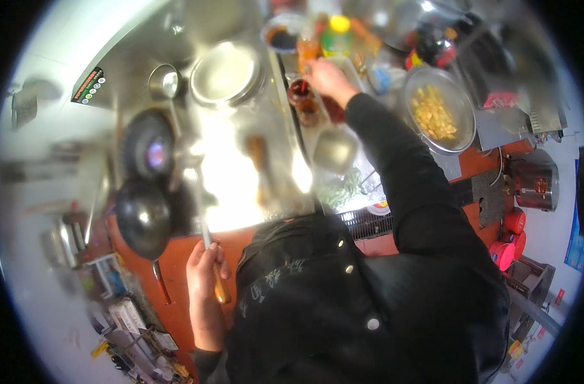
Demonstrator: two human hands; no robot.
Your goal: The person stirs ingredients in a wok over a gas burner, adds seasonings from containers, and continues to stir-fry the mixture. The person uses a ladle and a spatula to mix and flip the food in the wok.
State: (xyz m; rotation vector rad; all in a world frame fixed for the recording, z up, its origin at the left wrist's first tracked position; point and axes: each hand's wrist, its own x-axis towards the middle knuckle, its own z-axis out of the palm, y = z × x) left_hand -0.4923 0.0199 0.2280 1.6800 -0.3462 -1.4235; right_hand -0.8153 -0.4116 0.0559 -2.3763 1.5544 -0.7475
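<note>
My left hand is closed around the wooden handle of a long metal cooking utensil. Its shaft points up over the steel worktop, where glare and blur hide its far end. Outstretched over the seasonings is my right hand, beside a blurred orange bottle and just above a jar of dark red contents; whether its fingers grip anything cannot be told. A yellow-capped green bottle stands beyond it. To the left, a black wok lies by a burner with a bluish-purple glow.
A round steel pot or bowl and a small metal cup are at the back left. A metal bowl of yellow food pieces is right of my right arm. Greens lie near the worktop's front edge.
</note>
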